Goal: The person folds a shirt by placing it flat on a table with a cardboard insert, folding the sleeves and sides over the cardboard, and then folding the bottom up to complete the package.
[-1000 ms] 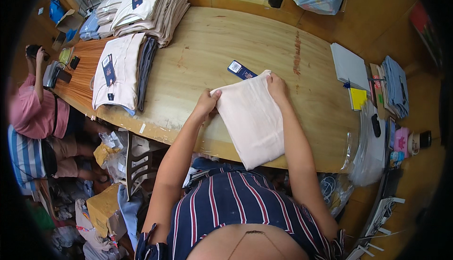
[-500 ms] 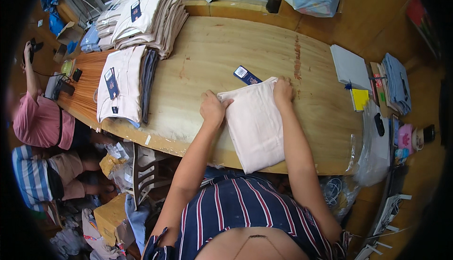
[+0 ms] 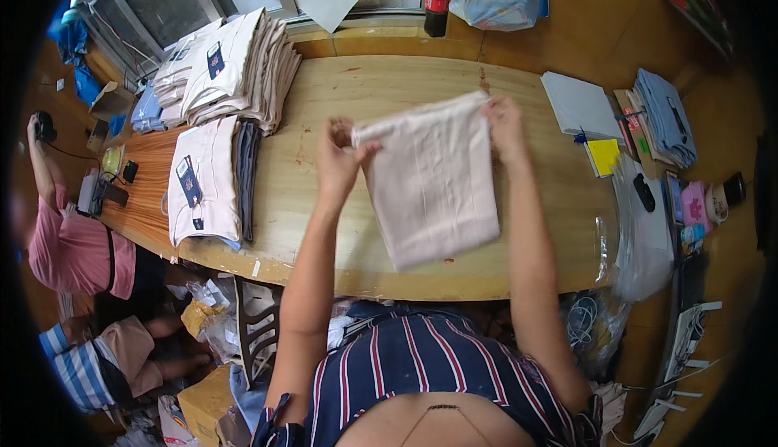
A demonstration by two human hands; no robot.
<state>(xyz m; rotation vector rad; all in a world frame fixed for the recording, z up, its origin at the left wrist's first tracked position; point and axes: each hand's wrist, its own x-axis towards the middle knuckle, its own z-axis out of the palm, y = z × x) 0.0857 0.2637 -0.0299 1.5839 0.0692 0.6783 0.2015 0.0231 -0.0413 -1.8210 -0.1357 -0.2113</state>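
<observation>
A pair of folded, pale pink trousers (image 3: 433, 183) is held up over the table in front of me, slightly tilted. My left hand (image 3: 340, 155) grips its upper left corner, thumb on the near face and fingers behind. At the upper right corner my right hand (image 3: 506, 127) is closed on the cloth. Creases run down the middle of the fabric. The dark blue tag on it is hidden now.
Left on the table are a low pile of folded garments (image 3: 203, 188) and a taller pile (image 3: 231, 74), both tagged. White paper (image 3: 579, 106), a yellow pad (image 3: 602, 157) and clear plastic bags (image 3: 636, 244) lie right. A bottle (image 3: 436, 5) stands behind. Another person (image 3: 81, 244) is at far left.
Both hands have raised the trousers off the table and away from me. The tag that lay beyond the top edge has gone out of sight. The view has shifted slightly.
</observation>
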